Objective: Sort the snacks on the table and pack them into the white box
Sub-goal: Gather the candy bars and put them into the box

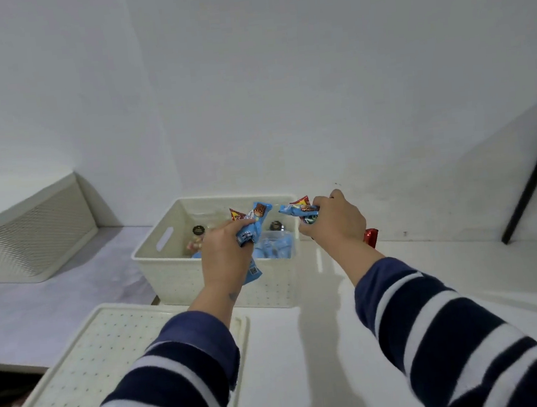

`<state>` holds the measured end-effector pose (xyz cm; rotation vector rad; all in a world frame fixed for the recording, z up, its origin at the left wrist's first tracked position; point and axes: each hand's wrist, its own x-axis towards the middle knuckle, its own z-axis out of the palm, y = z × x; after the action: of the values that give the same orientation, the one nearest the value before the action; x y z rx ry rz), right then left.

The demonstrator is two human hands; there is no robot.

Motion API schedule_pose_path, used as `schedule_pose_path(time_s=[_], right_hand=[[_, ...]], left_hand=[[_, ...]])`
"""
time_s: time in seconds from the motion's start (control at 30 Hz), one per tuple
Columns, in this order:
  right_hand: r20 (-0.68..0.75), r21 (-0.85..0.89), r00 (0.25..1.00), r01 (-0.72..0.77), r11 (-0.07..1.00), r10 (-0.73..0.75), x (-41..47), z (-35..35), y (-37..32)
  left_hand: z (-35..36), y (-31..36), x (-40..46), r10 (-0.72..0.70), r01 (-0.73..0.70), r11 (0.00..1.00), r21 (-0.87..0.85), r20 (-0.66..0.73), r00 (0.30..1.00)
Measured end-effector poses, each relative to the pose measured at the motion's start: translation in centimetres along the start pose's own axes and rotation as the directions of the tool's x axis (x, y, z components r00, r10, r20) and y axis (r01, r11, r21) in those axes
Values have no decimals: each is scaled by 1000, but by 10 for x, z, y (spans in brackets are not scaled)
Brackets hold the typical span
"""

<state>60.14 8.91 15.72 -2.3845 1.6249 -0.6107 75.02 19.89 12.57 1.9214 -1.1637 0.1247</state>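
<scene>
Blue snack packets (255, 219) gripped in both hands, left (224, 256), right (334, 223), over one white box (176, 278)

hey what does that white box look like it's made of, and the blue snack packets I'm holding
White box: looks like moulded plastic, matte cream-white, going by its rows of small holes and cut-out handle slot. Blue snack packets: probably thin glossy plastic film, judging by the printed graphics, the crimped ends and the way they crumple where the left hand and right hand grip them.
</scene>
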Motion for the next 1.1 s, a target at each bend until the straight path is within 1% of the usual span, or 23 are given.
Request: schedule_pose_path(time_s=[0.1,0.17,0.23,0.27,0.33,0.4,0.53,0.63,0.7,0.77,0.83,0.9,0.97,1.1], right_hand=[[25,16,999,33,999,-33,14,20,-48],[38,77,999,16,997,-19,27,37,-83],[49,227,998,-45,973,35,41,56,-119],[61,329,996,-83,941,67,49,67,-136],[118,513,985,-167,842,123,64,92,-164],[183,580,971,-233,780,154,78,121,-183],[267,484,939,-324,813,215,90,175,-197],[361,398,893,-410,821,271,90,202,-196],[412,338,866,-434,835,284,91,211,-195],[471,297,841,-435,850,265,90,212,-194],[530,300,817,-430,851,226,89,206,-196],[560,305,805,-421,854,196,88,198,-197],[567,283,805,-388,877,173,87,188,-196],[546,194,824,-302,933,153,78,159,-196]], left_hand=[[-32,-42,34,-55,55,998,18,5,998],[-49,-73,62,-88,87,996,23,24,996],[-57,-104,92,-134,136,990,-27,72,988],[-58,-118,105,-162,169,983,-74,100,982],[-53,-145,127,-209,236,957,-171,160,965],[-41,-169,143,-228,276,936,-219,222,948],[-7,-208,158,-235,333,921,-203,392,890],[13,-229,163,-245,335,933,-127,457,855],[20,-239,166,-235,316,944,-90,487,841],[23,-245,166,-218,292,955,-52,544,810],[24,-247,166,-219,300,953,-39,596,773],[21,-243,168,-213,280,960,-8,629,748],[17,-236,170,-192,241,970,11,638,746],[-1,-215,168,-148,182,983,7,613,776]])
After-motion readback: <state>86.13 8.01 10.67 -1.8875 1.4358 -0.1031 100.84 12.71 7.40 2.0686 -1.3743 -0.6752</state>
